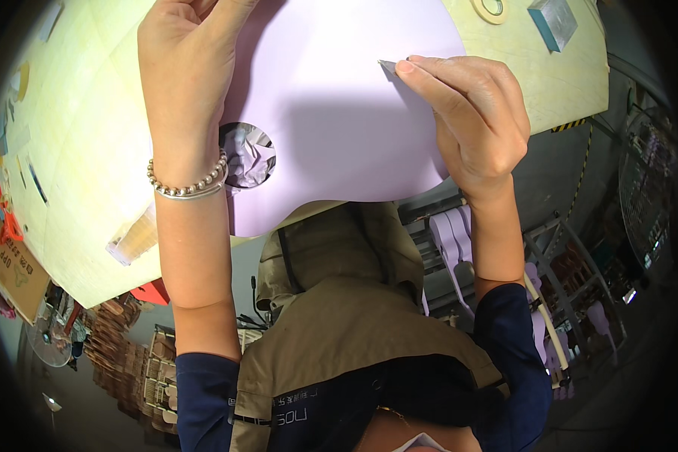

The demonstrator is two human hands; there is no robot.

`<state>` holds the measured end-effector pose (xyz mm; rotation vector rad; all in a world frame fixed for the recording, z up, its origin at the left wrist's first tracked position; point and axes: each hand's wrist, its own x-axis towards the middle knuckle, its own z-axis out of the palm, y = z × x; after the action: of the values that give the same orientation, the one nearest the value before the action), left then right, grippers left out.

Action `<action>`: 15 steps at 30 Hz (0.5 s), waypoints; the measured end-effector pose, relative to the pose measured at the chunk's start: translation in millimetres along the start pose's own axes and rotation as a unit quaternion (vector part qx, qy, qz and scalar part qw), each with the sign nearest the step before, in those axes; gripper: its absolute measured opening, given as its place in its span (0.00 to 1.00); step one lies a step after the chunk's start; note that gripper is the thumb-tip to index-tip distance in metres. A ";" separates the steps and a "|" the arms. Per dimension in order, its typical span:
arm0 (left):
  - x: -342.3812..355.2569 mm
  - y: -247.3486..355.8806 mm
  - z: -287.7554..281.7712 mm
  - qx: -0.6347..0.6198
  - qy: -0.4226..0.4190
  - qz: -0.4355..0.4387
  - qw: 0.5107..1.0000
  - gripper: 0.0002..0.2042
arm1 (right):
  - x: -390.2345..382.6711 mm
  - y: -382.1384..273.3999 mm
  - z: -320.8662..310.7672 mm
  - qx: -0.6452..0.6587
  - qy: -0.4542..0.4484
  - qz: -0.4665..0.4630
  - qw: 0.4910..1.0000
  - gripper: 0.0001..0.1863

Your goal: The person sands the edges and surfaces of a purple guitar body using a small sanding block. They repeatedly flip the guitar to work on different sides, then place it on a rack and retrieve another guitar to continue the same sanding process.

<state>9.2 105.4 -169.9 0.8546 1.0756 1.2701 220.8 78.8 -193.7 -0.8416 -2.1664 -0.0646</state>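
Observation:
A glossy lilac guitar body (354, 151) lies flat in front of me, its waisted edge curving towards my apron. Crumpled lilac-stained paper (251, 157) shows inside its round sound hole. My right hand (481, 109) pinches a small grey pointed piece (388, 68) between thumb and fingers, its tip at the lilac surface; whether it is folded sandpaper or a blade I cannot make out. On the left side of the body, beyond the sound hole, is my left hand (192, 56). The upper edge of the view cuts off its fingertips, so its grip is hidden.
The pale table (90, 188) bears a tape roll (491, 7) and a blue-grey block (553, 22) at far right, and a clear tape roll (135, 237) at left. A cardboard box (13, 267) stands left. Racks with lilac guitar necks (452, 233) stand right.

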 end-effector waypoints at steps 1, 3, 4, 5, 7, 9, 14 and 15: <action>-0.2 0.1 0.0 -0.003 0.000 -0.001 1.000 0.05 | 0.0 0.0 0.0 0.000 -0.002 -0.002 1.000 0.13; -0.2 0.1 -0.2 -0.003 -0.002 0.000 1.000 0.04 | -0.2 0.3 0.2 0.000 -0.005 -0.005 1.000 0.13; 0.2 -0.2 -0.4 0.001 -0.003 0.003 1.000 0.04 | -0.5 0.5 0.2 0.002 -0.006 -0.006 1.000 0.13; 0.4 -0.5 -0.5 0.005 -0.004 0.006 1.000 0.04 | -0.7 0.7 0.4 0.003 -0.008 -0.007 1.000 0.13; 0.7 -0.4 -1.2 0.008 -0.002 0.005 1.000 0.04 | -0.2 1.1 0.0 0.007 -0.011 -0.007 1.000 0.12; 0.8 -0.4 -1.3 0.006 -0.002 0.005 1.000 0.04 | 0.2 1.2 -0.7 0.011 -0.014 -0.007 1.000 0.12; 0.6 -0.2 -0.4 0.002 -0.003 0.005 1.000 0.04 | 0.9 1.7 -2.6 0.022 -0.019 -0.005 1.000 0.13; 0.7 -0.1 -0.3 0.002 -0.003 0.004 1.000 0.04 | 0.8 2.2 -2.4 0.024 -0.017 -0.005 1.000 0.13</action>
<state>9.0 106.1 -170.1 0.8670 1.0712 1.2705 223.3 80.2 -192.0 -0.8115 -2.1958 -0.0032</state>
